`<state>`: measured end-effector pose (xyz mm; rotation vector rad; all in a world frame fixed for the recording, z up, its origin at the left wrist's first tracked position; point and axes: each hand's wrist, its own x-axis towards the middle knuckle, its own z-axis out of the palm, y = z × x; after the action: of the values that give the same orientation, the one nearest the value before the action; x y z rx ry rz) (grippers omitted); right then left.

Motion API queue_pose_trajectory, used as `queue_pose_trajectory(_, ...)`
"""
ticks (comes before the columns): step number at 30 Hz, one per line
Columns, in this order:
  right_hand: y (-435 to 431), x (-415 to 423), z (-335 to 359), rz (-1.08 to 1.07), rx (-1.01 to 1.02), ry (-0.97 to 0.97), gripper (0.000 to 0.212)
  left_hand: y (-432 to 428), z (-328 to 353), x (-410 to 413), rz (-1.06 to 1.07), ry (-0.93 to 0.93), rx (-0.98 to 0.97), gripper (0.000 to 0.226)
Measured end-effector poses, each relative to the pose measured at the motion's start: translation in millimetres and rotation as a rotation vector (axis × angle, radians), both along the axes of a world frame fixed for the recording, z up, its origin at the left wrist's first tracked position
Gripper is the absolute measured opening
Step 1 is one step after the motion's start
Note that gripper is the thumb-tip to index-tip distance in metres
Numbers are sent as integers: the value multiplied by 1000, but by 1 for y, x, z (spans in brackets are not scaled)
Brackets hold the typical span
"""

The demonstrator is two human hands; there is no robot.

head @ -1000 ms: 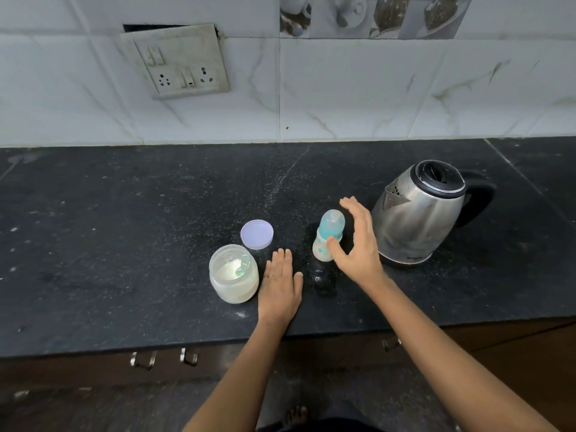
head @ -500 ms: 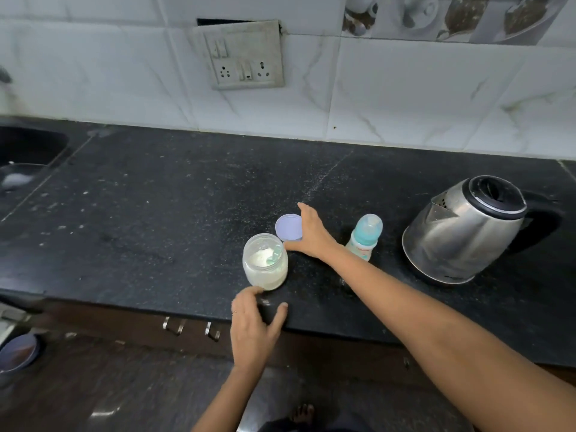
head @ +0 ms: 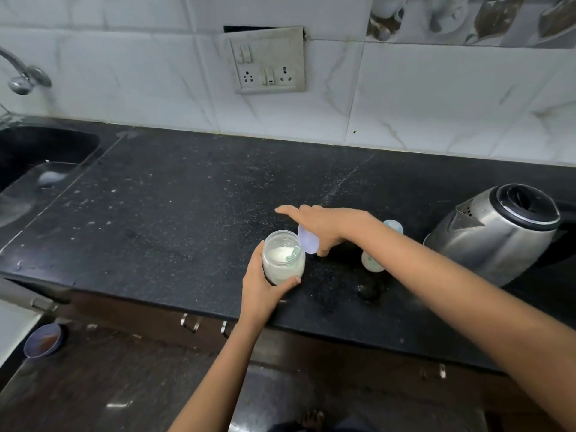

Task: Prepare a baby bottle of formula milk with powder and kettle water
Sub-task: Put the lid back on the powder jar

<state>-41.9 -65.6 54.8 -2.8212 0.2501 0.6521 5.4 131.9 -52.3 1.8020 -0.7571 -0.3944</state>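
The black speckled counter [head: 187, 213] carries an open powder jar [head: 283, 260], a baby bottle [head: 371, 261] and a steel kettle [head: 495, 235].

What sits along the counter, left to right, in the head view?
Sink → powder jar → lid → baby bottle → kettle.

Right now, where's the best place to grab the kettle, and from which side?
Take the kettle by its black handle, coming in from the right. The spout points left and the steel body is wide and rounded, so the handle, opposite the spout, is probably the only part a hand closes around.
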Motion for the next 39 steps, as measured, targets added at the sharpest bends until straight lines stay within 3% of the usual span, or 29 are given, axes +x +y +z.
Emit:
queue_pose_trajectory(3, 9, 5, 21, 80, 132, -129, 123, -8, -1, 5, -41, 38, 7, 85)
queue_pose_trajectory(6, 15, 13, 21, 135, 180, -135, 112, -16, 0, 6, -57, 91, 25, 90)
queue_pose_trajectory(10, 22, 12, -7, 297, 28, -256, 70, -27, 2, 4, -11, 127, 41, 79)
queue_pose_trajectory(13, 18, 2, -34, 147, 76, -386, 59, -30, 1, 1, 1, 119, 27, 79)
queue_pose_trajectory(17, 22, -12, -51, -93, 158, -499, 60, -33, 3, 1, -9, 102, 26, 79)
queue_pose_trajectory(21, 38, -9, -54, -65, -74, -546, 72, -35, 2, 5, -33, 109, 51, 84)
queue_pose_trajectory(25, 40, -6, -59, -80, -183, -596, 70, -36, 2, 4, -11, 103, 71, 89)
queue_pose_trajectory(28, 66, 5, -50, -291, -351, -438, 79, -39, -1, 3, 25, 139, 78, 82)
queue_pose_trajectory(30, 76, 8, -32, -587, -224, -230, 92, -39, 0, 0, 53, 151, 88, 73)
queue_pose_trajectory(31, 75, 7, -26, -657, -145, -171, 90, -38, 0, -1, 60, 145, 96, 74)
queue_pose_trajectory(33, 65, -1, -8, -526, -123, -127, 68, -38, 0, -1, 60, 118, 104, 86)
queue_pose_trajectory(35, 51, -11, 5, -244, -179, -276, 52, -38, 0, 1, 55, 104, 114, 87)
queue_pose_trajectory(37, 34, -14, 3, 164, -249, -470, 47, -38, 0, 2, 47, 101, 118, 81)
queue_pose_trajectory(39, 12, -7, -7, 462, -313, -373, 52, -37, 0, 2, 45, 86, 104, 75)
